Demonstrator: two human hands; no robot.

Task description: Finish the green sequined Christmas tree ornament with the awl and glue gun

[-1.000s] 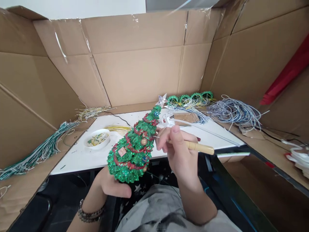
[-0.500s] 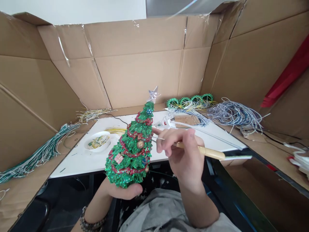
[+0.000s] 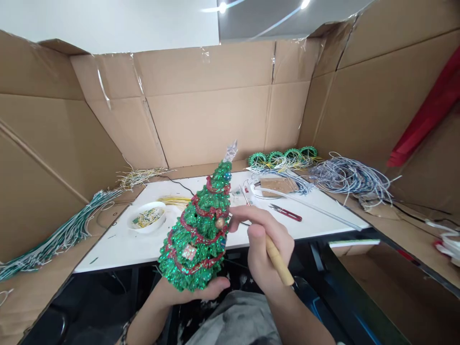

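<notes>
A small green tinsel Christmas tree (image 3: 203, 230), wound with red garland and topped by a silvery star (image 3: 230, 151), leans to the right. Its base rests in my left hand (image 3: 187, 295); the thumb shows at the lower front edge and the other fingers are hidden. My right hand (image 3: 268, 239) is closed round the wooden handle (image 3: 278, 263) of a thin-shafted tool like an awl. The metal shaft points up and away, apart from the tree. My right fingertips are at the tree's right side, by a gold ball (image 3: 220, 223).
On the white table (image 3: 118, 251) stand a white bowl (image 3: 146, 218) of short wire pieces and red thread snips (image 3: 286, 212). Green tinsel rings (image 3: 283, 155) and coiled wires (image 3: 354, 177) lie at the back right. Green-white wires (image 3: 68, 232) lie left. Cardboard walls (image 3: 215, 110) surround the table.
The tool has swung from pointing at the tree to pointing up and away, its handle end now lower. The tree has shifted slightly right and down and turned a little. The red snips have come into view.
</notes>
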